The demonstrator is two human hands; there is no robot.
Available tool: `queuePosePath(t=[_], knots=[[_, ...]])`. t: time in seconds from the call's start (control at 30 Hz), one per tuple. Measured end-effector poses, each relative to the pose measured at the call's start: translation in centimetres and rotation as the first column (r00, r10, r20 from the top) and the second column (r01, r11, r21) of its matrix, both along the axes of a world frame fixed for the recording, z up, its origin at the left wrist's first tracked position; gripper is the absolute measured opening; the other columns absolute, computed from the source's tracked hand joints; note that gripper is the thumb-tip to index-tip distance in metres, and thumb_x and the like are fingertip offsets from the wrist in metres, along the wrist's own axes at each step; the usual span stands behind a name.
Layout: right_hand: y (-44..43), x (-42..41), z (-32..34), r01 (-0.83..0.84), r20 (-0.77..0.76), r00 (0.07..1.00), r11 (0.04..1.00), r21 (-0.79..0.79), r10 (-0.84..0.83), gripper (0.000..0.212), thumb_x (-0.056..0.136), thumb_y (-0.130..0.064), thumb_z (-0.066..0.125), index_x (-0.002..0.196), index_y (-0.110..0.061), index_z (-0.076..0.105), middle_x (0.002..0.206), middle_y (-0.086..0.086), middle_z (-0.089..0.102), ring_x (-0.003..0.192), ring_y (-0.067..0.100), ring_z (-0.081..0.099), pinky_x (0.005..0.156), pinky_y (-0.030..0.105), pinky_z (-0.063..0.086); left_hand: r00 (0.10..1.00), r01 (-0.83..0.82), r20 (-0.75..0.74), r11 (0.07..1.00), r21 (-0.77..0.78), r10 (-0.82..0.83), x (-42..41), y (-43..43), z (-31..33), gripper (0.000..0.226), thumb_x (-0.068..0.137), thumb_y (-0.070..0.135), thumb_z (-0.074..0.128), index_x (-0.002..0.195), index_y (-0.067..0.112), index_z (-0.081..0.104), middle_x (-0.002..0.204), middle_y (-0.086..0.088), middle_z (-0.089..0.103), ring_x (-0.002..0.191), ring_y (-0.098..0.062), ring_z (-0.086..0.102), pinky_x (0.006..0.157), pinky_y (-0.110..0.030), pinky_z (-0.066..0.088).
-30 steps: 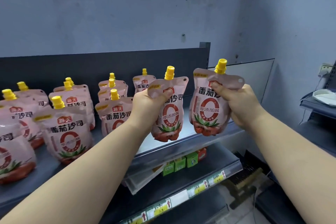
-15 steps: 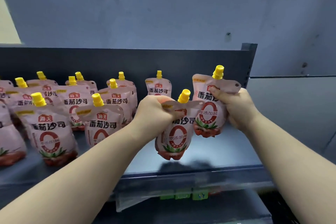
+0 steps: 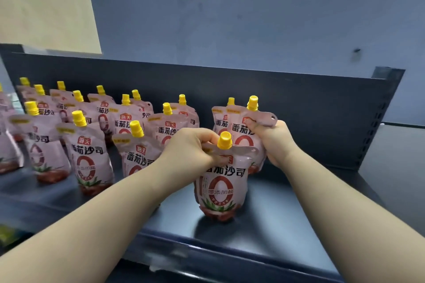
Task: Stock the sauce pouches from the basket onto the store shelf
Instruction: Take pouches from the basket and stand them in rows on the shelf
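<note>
Pink film pinched up top: left hand (image 3: pixel 190 148) fingers curl on the near pouch (image 3: pixel 220 188), base seemingly on the shelf (image 3: pixel 271 232). Right hand (image 3: pixel 274 143) grips the far pouch (image 3: pixel 241 133) behind it. Settle both bases flat, labels fwd, release w/o tipping.

One wide-angle view sits at the person's head, above and just in front of the store shelf (image 3: pixel 264 225), facing forward and tilted down onto its dark deck. It is close: the forearms enter from 8 and 4 o'clock, and the left hand (image 3: pixel 190 147) and right hand (image 3: pixel 276 142) lie near centre. Sauce pouches (image 3: pixel 89 156) spread toward 9 o'clock, the back panel (image 3: pixel 299 103) crosses mid-frame, and the wall (image 3: pixel 230 18) fills 12 o'clock.
</note>
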State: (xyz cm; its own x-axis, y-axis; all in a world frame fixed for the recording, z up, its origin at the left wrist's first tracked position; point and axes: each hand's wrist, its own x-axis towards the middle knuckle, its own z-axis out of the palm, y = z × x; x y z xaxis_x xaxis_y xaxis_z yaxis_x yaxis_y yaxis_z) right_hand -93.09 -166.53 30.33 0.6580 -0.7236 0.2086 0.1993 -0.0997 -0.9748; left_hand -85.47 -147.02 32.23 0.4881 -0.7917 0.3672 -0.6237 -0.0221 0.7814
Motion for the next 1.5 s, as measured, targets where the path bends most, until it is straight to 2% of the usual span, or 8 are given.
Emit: queuePosePath(t=[0.13, 0.3, 0.73, 0.9, 1.03, 1.2, 1.37, 1.5], knots=[[-0.7, 2.8, -1.0, -0.052, -0.087, 0.995, 0.999, 0.009, 0.053, 0.026, 0.088, -0.021, 0.064, 0.105, -0.001, 0.064, 0.097, 0.016, 0.072, 0.084, 0.032, 0.071, 0.077, 0.048, 0.057, 0.999, -0.016, 0.03, 0.999, 0.034, 0.015, 0.2, 0.0, 0.1, 0.014, 0.072, 0.013, 0.079, 0.077, 0.023, 0.071, 0.074, 0.011, 0.071, 0.073, 0.003, 0.067, 0.063, -0.01, 0.052], [-1.1, 4.8, -2.2, -0.118, -0.186, 0.975, 0.993, 0.03, 0.121, 0.028, 0.089, -0.023, 0.063, 0.109, -0.004, 0.064, 0.099, 0.014, 0.071, 0.08, 0.024, 0.07, 0.054, 0.027, 0.055, 0.997, -0.031, 0.077, 0.992, 0.12, 0.022, 0.5, -0.6, -0.2, 0.023, 0.071, 0.007, 0.077, 0.074, 0.027, 0.068, 0.082, 0.005, 0.073, 0.081, -0.006, 0.069, 0.077, -0.027, 0.058], [-1.8, 4.5, -1.0, -0.152, -0.118, 0.984, 0.969, -0.196, 0.131, 0.028, 0.086, -0.02, 0.067, 0.114, -0.015, 0.068, 0.104, 0.006, 0.071, 0.095, 0.022, 0.069, 0.077, 0.036, 0.059, 0.928, -0.118, 0.372, 0.949, 0.292, 0.001, 1.3, -1.8, 1.8, 0.019, 0.069, 0.01, 0.079, 0.079, 0.021, 0.068, 0.081, 0.009, 0.067, 0.08, -0.009, 0.063, 0.075, -0.028, 0.055], [-1.5, 3.5, -1.3, -0.006, -0.085, 0.996, 0.928, -0.372, -0.028, 0.038, 0.087, -0.018, 0.065, 0.125, -0.018, 0.059, 0.121, -0.002, 0.063, 0.109, 0.013, 0.06, 0.091, 0.034, 0.053, 0.912, -0.138, 0.411, 0.931, 0.339, -0.014, 1.6, -2.1, 2.3, 0.023, 0.071, 0.01, 0.078, 0.082, 0.025, 0.065, 0.084, 0.008, 0.065, 0.082, -0.011, 0.061, 0.071, -0.022, 0.052], [0.2, 1.0, -1.5, 0.312, 0.232, 0.948, 0.761, -0.568, -0.216, 0.031, 0.09, -0.012, 0.057, 0.12, -0.013, 0.062, 0.121, -0.006, 0.059, 0.116, 0.005, 0.054, 0.099, 0.021, 0.044, 0.912, -0.147, 0.411, 0.926, 0.348, -0.009, 1.9, -2.1, 2.2, 0.02, 0.073, 0.012, 0.078, 0.089, 0.017, 0.068, 0.086, 0.006, 0.066, 0.084, -0.012, 0.062, 0.07, -0.022, 0.051], [3.9, -2.5, -2.5, -0.098, 0.01, 0.992, 0.842, -0.53, 0.122, 0.032, 0.089, -0.035, 0.057, 0.115, -0.016, 0.064, 0.111, -0.007, 0.066, 0.103, -0.005, 0.06, 0.084, 0.011, 0.049, 0.922, -0.133, 0.386, 0.921, 0.366, -0.02, 2.2, -1.9, 2.3, 0.019, 0.073, 0.014, 0.077, 0.091, 0.013, 0.069, 0.088, -0.001, 0.07, 0.085, -0.017, 0.065, 0.077, -0.032, 0.055], [5.6, -2.1, -4.4, -0.159, -0.176, 0.981, 0.844, -0.512, 0.078, 0.023, 0.083, -0.025, 0.066, 0.096, -0.006, 0.07, 0.093, 0.005, 0.073, 0.088, 0.018, 0.07, 0.077, 0.04, 0.058, 0.92, -0.11, 0.389, 0.924, 0.366, -0.045, 2.4, -1.9, 2.4, 0.015, 0.074, 0.013, 0.076, 0.087, 0.012, 0.069, 0.085, 0.001, 0.069, 0.081, -0.014, 0.064, 0.073, -0.027, 0.053], [6.2, -1.8, -4.3, -0.126, -0.157, 0.986, 0.844, -0.522, 0.05, 0.018, 0.086, -0.016, 0.065, 0.092, 0.0, 0.071, 0.09, 0.009, 0.074, 0.086, 0.025, 0.069, 0.077, 0.045, 0.057, 0.905, -0.119, 0.423, 0.919, 0.376, -0.056, 2.7, -1.6, 2.6, 0.014, 0.078, 0.007, 0.072, 0.091, 0.011, 0.07, 0.09, -0.002, 0.069, 0.084, -0.016, 0.065, 0.076, -0.03, 0.055]])
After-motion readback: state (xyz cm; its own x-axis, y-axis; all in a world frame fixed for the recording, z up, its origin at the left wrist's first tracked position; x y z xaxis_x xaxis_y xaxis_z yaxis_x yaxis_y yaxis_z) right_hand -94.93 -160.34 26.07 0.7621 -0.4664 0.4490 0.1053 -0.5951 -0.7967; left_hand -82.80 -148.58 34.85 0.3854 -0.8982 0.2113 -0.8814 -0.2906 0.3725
